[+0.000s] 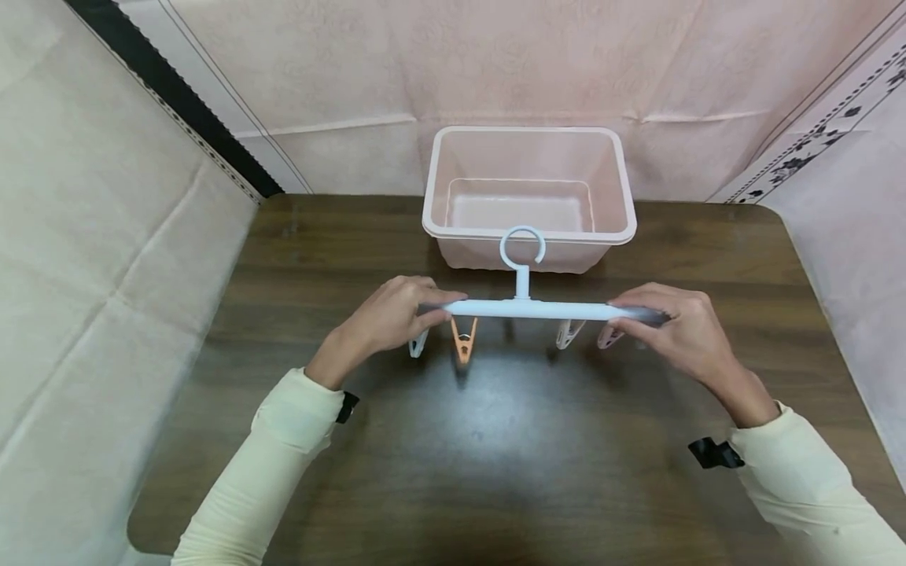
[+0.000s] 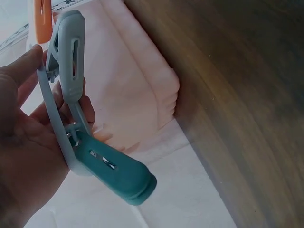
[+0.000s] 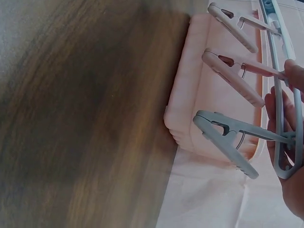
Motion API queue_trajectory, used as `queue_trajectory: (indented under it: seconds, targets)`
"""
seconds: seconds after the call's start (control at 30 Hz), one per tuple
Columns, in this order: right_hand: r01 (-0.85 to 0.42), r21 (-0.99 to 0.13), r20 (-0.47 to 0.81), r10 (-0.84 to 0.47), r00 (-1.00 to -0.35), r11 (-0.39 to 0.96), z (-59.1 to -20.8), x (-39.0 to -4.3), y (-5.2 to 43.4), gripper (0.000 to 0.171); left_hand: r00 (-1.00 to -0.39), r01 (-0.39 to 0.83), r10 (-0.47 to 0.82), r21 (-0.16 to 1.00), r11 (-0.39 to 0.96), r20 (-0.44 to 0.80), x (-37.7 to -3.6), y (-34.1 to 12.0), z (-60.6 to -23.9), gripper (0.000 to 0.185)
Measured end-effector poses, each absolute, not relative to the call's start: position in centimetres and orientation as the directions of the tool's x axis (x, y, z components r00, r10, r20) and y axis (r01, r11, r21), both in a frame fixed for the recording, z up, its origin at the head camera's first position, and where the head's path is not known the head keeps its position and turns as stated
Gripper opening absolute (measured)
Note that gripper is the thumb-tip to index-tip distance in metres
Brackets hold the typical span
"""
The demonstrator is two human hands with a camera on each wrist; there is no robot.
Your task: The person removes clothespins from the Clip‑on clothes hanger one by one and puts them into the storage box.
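Note:
A light blue clip hanger (image 1: 524,309) is held up over the table in front of me, its round hook (image 1: 504,248) pointing away toward the basket. At the left end, my left hand (image 1: 389,318) pinches the bar between thumb and fingers. My right hand (image 1: 675,330) grips the opposite end the same way. Several clips hang under the bar. An orange clip (image 1: 463,346) is near the left hand. The left wrist view shows a grey clip (image 2: 72,57) and a teal clip (image 2: 118,168); the right wrist view shows a pink clip (image 3: 232,80) and a grey clip (image 3: 221,137).
A pale pink plastic basket (image 1: 626,224) stands at the far edge of the brown wooden table (image 1: 481,472), just beyond the hanger. Behind it and along both sides hang light cloth sheets (image 1: 340,71).

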State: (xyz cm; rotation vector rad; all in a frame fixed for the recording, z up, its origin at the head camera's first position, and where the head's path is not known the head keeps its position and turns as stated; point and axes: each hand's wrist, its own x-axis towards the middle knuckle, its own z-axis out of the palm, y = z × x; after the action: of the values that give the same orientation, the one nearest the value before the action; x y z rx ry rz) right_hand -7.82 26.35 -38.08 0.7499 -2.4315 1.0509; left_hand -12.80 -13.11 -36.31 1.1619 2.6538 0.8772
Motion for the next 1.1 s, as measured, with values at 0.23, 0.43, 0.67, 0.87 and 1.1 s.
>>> queue_trajectory:
  seconds: [0.23, 0.43, 0.67, 0.87, 1.1]
  targets:
    - [-0.62, -0.544, 0.546, -0.323, -0.773, 0.565, -37.5, -7.9, 26.5, 0.038, -0.689, 0.641, 0.717, 0.555, 0.53, 0.111, -12.5, -13.1, -35.6, 0.035]
    - [-0.664, -0.526, 0.597, -0.325, -0.733, 0.531, -37.4, -7.9, 26.4, 0.039, -0.665, 0.655, 0.736, 0.571, 0.495, 0.124, -12.6, -12.8, -35.1, 0.034]
    - [-0.696, -0.46, 0.654, -0.321, -0.685, 0.551, -37.3, -8.1, 26.1, 0.045, -0.678, 0.63, 0.722, 0.616, 0.473, 0.139, -12.4, -12.9, -34.9, 0.032]
    - [-0.674, -0.467, 0.661, -0.28, -0.696, 0.572, -36.8, -8.0, 26.3, 0.047, -0.691, 0.628, 0.702, 0.623, 0.465, 0.172, -12.0, -13.3, -35.1, 0.032]
    - [-0.498, -0.618, 0.533, -0.142, -0.834, 0.608, -36.8, -7.0, 27.3, 0.057, -0.693, 0.632, 0.692, 0.631, 0.449, 0.202, -12.0, -13.9, -35.2, 0.033]
